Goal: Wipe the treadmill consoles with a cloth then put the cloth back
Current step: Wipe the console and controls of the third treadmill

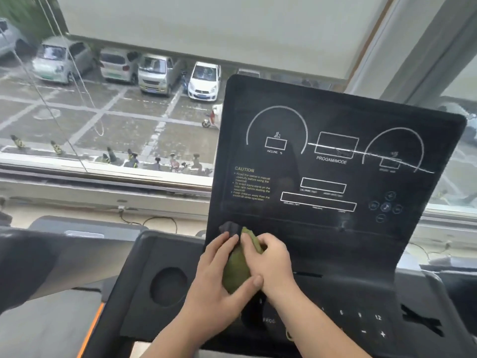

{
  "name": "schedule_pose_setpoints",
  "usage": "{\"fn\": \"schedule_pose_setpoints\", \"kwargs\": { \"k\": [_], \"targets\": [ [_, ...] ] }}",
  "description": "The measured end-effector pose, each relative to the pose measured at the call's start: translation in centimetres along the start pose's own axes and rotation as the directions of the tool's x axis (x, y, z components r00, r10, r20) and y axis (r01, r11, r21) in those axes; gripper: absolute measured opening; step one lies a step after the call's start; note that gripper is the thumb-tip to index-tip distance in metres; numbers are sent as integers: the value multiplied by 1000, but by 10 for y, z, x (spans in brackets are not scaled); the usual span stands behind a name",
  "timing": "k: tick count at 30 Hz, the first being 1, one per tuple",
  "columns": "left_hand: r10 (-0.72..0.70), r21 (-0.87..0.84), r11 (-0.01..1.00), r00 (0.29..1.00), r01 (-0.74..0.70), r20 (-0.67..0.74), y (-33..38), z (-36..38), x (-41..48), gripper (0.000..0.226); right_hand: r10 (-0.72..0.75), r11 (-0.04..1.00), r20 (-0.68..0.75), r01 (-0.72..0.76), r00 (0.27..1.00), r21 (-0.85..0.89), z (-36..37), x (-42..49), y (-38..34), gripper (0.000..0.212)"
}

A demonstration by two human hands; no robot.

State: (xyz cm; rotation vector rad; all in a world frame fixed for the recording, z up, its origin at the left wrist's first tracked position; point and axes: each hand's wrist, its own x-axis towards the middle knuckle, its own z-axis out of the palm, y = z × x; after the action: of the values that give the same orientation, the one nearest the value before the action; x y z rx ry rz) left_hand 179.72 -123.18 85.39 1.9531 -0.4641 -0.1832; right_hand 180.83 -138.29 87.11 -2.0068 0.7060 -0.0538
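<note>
A window looks out over parked cars far beyond the hands, and the treadmill console [335,161] rises directly above and to the right of them, its dark panel marked with dial arcs, display boxes and a pale streak across the middle. Below that panel, the lower deck with its round cup holder [169,285] sits just left of the left hand, and a row of number buttons [360,316] lies to the right of the right forearm. Both hands meet at the foot of the panel. The left hand [219,277] is closed around the underside of a bunched green cloth [236,270], thumb pressed across it; the right hand [271,259] is curled over the top, fingers pinching its upper fold. The cloth lies between the two palms, touching the panel's lower left edge. The step in hand appears to be gathering or refolding the cloth at the start of wiping this console. The next move likely calls for one hand pressing it flat and sweeping up across the screen.
</note>
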Motion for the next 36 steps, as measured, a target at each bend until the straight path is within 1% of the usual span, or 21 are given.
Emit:
{"fn": "schedule_pose_setpoints", "kwargs": {
  "k": [2,5,7,9,10,12,13,14,15,16,18,21,23,25,27,29,31,32,33,34,36],
  "targets": [
    [10,-23,1000,999,-9,50,5,-1,10,93,45,990,50,-51,998,128,-17,-4,-10,46],
    [103,56,992,989,-109,102,8,2,25,90,48,979,182,-82,982,185,-48,-9,-26,46],
    [127,58,990,992,-129,27,10,6,35,89,-84,993,178,67,981,99,-71,-8,-39,35],
    [82,36,996,988,-78,-130,25,2,49,83,-353,934,-13,351,936,-64,-103,1,-57,30],
    [76,32,997,970,-70,-229,39,-5,60,78,-486,873,-138,470,863,-133,-124,7,-71,28],
    [128,74,992,897,-106,-423,74,-26,89,75,-703,712,-312,635,640,-302,-170,23,-101,17],
    [180,111,983,850,-144,-495,95,-37,106,74,-781,624,-328,660,531,-418,-191,36,-113,13],
    [245,158,969,803,-188,-543,115,-47,125,74,-834,550,-314,645,453,-530,-209,51,-124,14],
    [318,219,947,762,-233,-564,132,-55,143,74,-863,497,-284,611,417,-616,-222,69,-134,21],
    [397,303,915,731,-267,-555,143,-59,162,75,-870,470,-248,565,426,-678,-232,87,-142,27],
    [532,527,807,713,-265,-457,148,-55,193,76,-846,446,-184,476,500,-758,-240,116,-148,38],
    [606,692,684,708,-230,-362,119,-29,207,77,-793,497,-154,479,590,-724,-240,133,-139,37],
    [629,697,666,703,-266,-332,84,-3,191,76,-804,517,-179,517,568,-682,-235,136,-124,33],
    [678,726,586,709,-360,-195,42,20,158,74,-827,505,-204,531,525,-680,-230,138,-115,34],
    [703,766,423,708,-484,60,6,31,129,73,-811,549,-248,544,530,-634,-227,144,-114,35],
    [693,754,258,660,-604,290,-6,22,123,72,-797,581,-282,549,534,-601,-224,147,-115,34],
    [707,734,126,579,-668,406,11,-1,142,67,-804,574,-291,554,518,-603,-222,148,-113,33],
    [726,748,91,557,-658,402,26,-14,156,66,-810,569,-291,560,510,-602,-223,149,-112,34],
    [753,783,107,564,-613,339,41,-27,170,66,-811,569,-294,565,506,-598,-223,150,-111,34],
    [774,822,188,597,-537,213,57,-37,184,68,-808,574,-298,566,508,-592,-223,151,-111,35],
    [715,815,481,683,-323,-151,82,-42,202,71,-801,584,-302,563,517,-585,-223,151,-111,38]
  ]
}}
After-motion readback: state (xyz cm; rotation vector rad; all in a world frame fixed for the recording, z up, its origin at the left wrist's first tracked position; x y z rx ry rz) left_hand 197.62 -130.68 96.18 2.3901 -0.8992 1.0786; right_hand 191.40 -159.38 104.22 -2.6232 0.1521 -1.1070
